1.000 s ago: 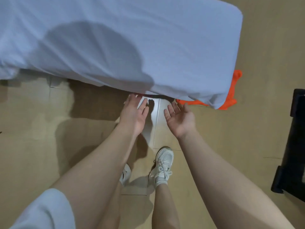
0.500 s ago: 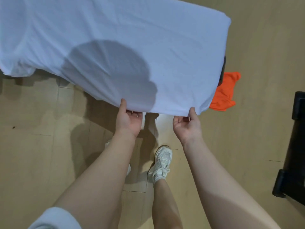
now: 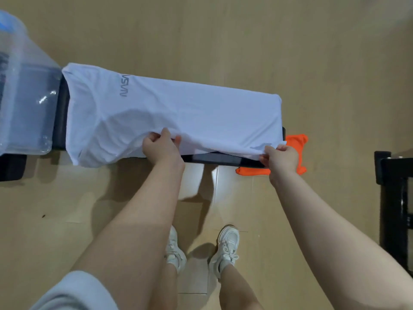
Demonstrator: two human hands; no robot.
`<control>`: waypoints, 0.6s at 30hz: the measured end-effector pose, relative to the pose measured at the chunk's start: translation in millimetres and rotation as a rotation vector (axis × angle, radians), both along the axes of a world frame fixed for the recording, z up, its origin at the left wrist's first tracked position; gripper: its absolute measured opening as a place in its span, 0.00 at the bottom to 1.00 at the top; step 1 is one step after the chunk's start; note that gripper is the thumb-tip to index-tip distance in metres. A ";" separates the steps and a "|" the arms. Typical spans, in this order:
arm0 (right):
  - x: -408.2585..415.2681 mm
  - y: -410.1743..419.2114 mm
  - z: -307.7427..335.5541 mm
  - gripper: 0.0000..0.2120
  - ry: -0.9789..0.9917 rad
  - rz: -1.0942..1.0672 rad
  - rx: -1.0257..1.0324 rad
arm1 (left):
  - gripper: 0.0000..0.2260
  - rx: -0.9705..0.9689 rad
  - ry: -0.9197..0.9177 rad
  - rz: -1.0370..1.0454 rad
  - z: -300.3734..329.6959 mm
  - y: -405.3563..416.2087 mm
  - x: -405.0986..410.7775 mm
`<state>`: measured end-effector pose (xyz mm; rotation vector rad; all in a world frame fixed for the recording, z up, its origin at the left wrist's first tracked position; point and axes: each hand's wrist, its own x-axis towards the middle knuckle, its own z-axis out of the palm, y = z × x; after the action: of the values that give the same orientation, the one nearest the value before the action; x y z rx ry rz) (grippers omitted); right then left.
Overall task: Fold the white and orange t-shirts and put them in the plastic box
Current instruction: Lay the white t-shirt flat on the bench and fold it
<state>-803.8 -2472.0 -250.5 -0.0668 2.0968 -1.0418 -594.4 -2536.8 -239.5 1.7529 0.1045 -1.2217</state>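
The white t-shirt (image 3: pixel 178 113) with grey lettering lies spread along a black bench (image 3: pixel 221 158), its near side draped over the front edge. My left hand (image 3: pixel 162 147) pinches the near hem around the middle. My right hand (image 3: pixel 280 158) grips the hem at the shirt's right corner, lifting it off the bench. The orange t-shirt (image 3: pixel 296 142) lies crumpled on the floor past the bench's right end, partly hidden by my right hand. The clear plastic box (image 3: pixel 24 104) stands at the left end of the bench.
A black metal frame (image 3: pixel 395 198) stands at the right edge. My two feet in white sneakers (image 3: pixel 225 247) stand on the wooden floor (image 3: pixel 223 41) in front of the bench.
The view has pulled back and the white shirt now lies lower, along the bench. Both hands went from open under the cloth to gripping its near hem.
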 end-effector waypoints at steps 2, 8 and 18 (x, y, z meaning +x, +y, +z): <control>-8.2 -17.4 -12.5 0.01 0.021 0.122 0.048 | 0.08 0.044 -0.085 -0.263 -11.5 -15.0 -9.0; -40.5 -1.7 -48.6 0.14 0.348 0.439 0.147 | 0.15 -0.060 -0.424 -1.052 -39.8 22.7 -46.9; -97.2 6.0 -62.3 0.15 0.212 0.717 0.071 | 0.15 -0.099 -0.825 -1.541 -64.2 42.9 -118.6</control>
<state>-900.9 -2466.0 -312.8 -0.8570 2.0361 -0.5357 -713.0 -2493.9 -303.7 2.0203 -2.0338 -1.2045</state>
